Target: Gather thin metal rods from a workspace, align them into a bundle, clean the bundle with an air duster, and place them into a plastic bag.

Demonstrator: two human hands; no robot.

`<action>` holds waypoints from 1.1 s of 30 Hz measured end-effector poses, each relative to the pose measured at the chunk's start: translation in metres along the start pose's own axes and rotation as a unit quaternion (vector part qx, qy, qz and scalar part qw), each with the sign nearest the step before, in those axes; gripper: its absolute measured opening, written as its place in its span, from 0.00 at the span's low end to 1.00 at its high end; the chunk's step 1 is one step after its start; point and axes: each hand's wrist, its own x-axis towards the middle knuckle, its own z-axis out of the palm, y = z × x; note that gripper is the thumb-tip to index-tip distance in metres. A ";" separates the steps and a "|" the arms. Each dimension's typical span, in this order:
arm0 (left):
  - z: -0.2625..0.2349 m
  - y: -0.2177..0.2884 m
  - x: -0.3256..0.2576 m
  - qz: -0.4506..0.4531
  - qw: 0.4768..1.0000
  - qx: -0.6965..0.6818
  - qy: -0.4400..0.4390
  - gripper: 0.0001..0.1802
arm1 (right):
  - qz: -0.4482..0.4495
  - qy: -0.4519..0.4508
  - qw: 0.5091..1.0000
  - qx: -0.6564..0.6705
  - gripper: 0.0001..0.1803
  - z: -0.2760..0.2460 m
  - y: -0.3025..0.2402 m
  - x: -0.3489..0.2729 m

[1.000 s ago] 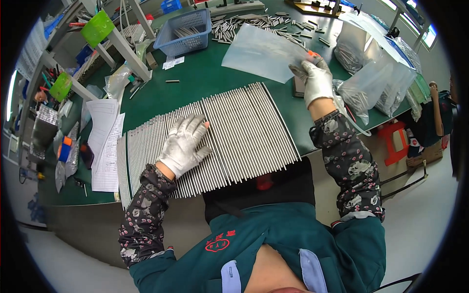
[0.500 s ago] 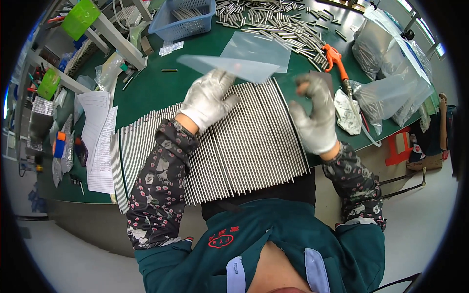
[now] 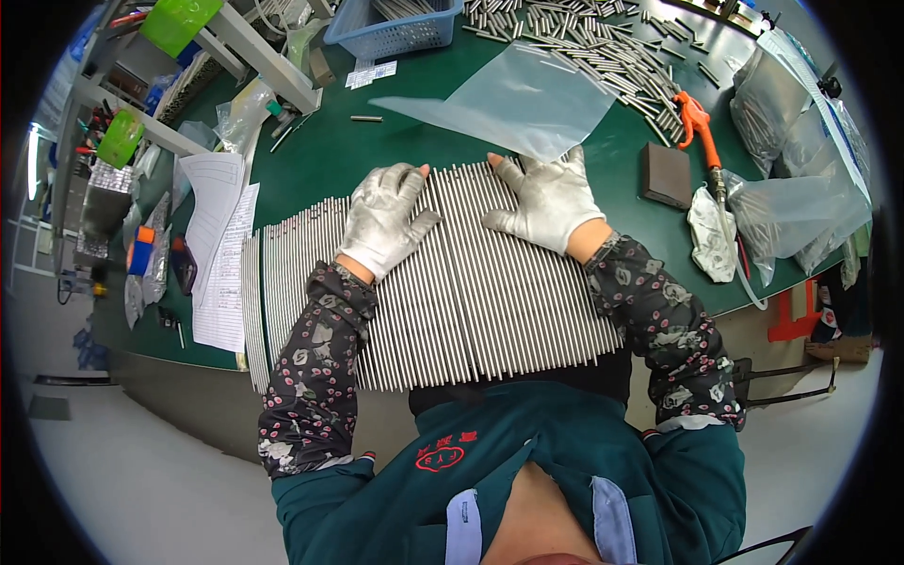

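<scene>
A wide row of thin metal rods lies side by side along the near part of the green table. On the left half of the row rests my left hand, in a white glove with bare fingertips, its thumb held apart and nothing in it. My right hand, gloved the same way, is spread over the far end of the rods on the right. Its fingers reach the near edge of a clear plastic sheet or bag, which lies beyond the row with its left corner raised.
Many short metal pins are heaped at the back, beside a blue basket. To the right are a brown block, an orange air gun, a white cloth and filled plastic bags. Papers lie at left.
My right hand has come left and down onto the rods. The plastic has come away from my left hand and now lies flatter beyond the row. The whole view has shifted slightly.
</scene>
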 end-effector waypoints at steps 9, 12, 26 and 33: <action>0.001 0.019 0.011 -0.064 0.989 0.091 -0.098 0.31 | 0.035 0.079 0.996 0.018 0.38 0.006 -0.006 0.008; -0.003 0.031 0.002 -0.077 0.988 0.092 -0.095 0.31 | 0.033 0.074 0.996 0.020 0.37 0.003 -0.011 -0.004; -0.081 0.039 -0.064 0.076 0.976 -0.094 -0.180 0.42 | 0.001 0.136 0.975 0.173 0.24 -0.037 0.018 -0.126; -0.089 0.056 -0.118 0.169 0.935 -0.033 -0.312 0.54 | 0.366 -0.187 0.740 0.532 0.27 -0.020 0.054 -0.225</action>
